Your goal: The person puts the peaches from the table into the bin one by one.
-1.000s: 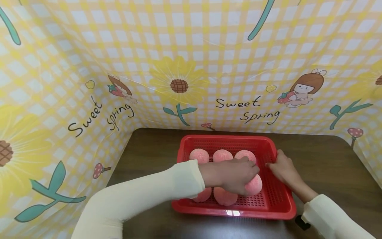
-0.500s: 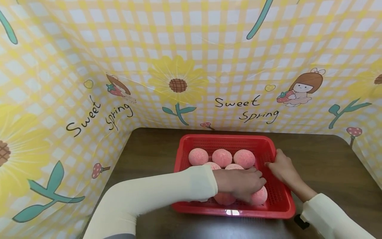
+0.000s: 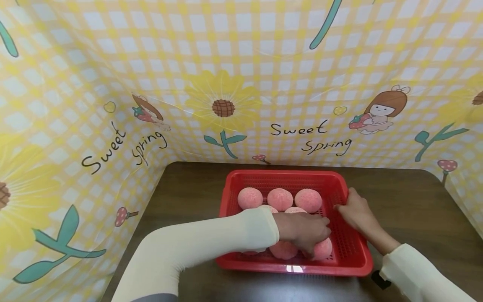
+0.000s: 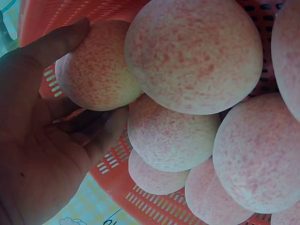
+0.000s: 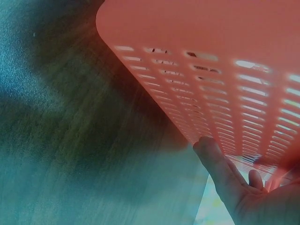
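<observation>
Several pink peaches (image 3: 280,199) lie in rows inside a red perforated plastic basket (image 3: 286,173) on the table. My left hand (image 3: 305,230) reaches across them and holds a peach (image 3: 322,250) in the basket's front row, on the right. In the left wrist view, the thumb and fingers curl around that peach (image 4: 101,68), which touches a larger-looking peach (image 4: 197,56). Some of the middle and front peaches are hidden under my left forearm. At the basket's right side, my right hand (image 3: 356,212) grips the rim, its thumb over the inside edge.
Dark wooden table top (image 3: 407,201) surrounds the basket. Behind and to the left rises a yellow checked cloth (image 3: 241,54) with printed flowers. A small black object (image 3: 380,280) shows beside the right sleeve.
My left hand has moved the peach toward the basket's front, then slightly left, uncovering the back row and parts of the middle peaches. My right hand stays on the rim.
</observation>
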